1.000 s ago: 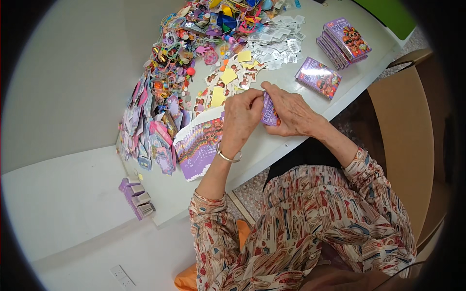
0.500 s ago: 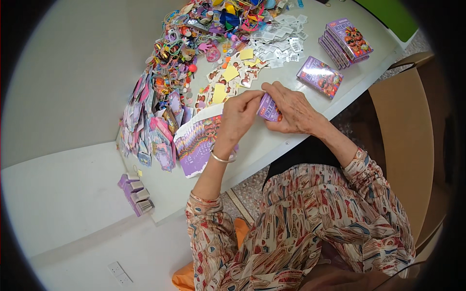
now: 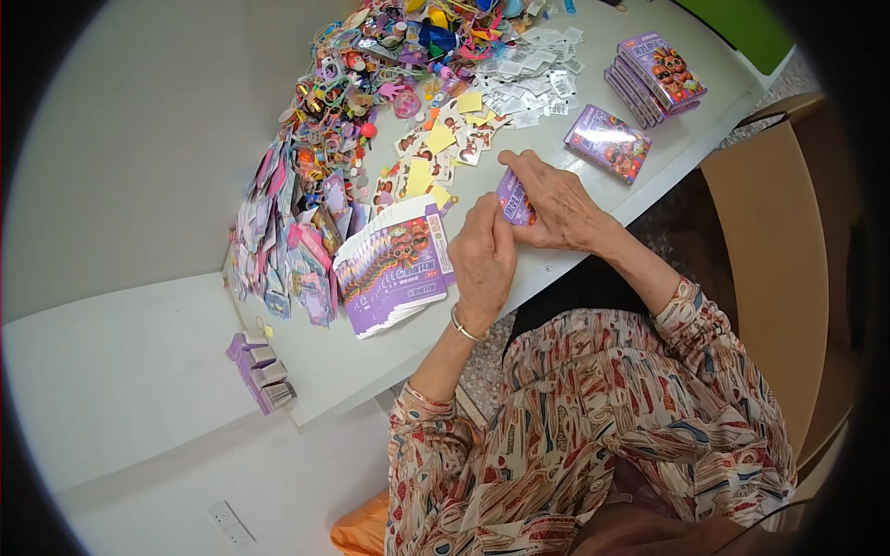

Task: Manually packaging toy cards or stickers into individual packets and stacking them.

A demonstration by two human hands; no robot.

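Right hand: A person's right hand (image 3: 556, 206) grips a small purple printed cardboard box (image 3: 512, 199) above a pale table (image 3: 547, 139).
Left hand: The left hand (image 3: 484, 255), fingers curled, meets the box's near-left edge; whether it pinches the cardboard cannot be told.
Step in hand: Apparently finger work at one end of the box, perhaps its closure; the flap is hidden.
Next move: Further work there would call for a firm right hold and light left fingertips, sparing the card a crease.
Left of the hands: A fanned stack of flat purple printed cards (image 3: 394, 269) lies nearby.
Right of the hands: One glossy purple box (image 3: 609, 144) lies before a stack of matching boxes (image 3: 660, 74).
Far side: Small white packets (image 3: 533, 74) border multicoloured trinkets (image 3: 371, 69).
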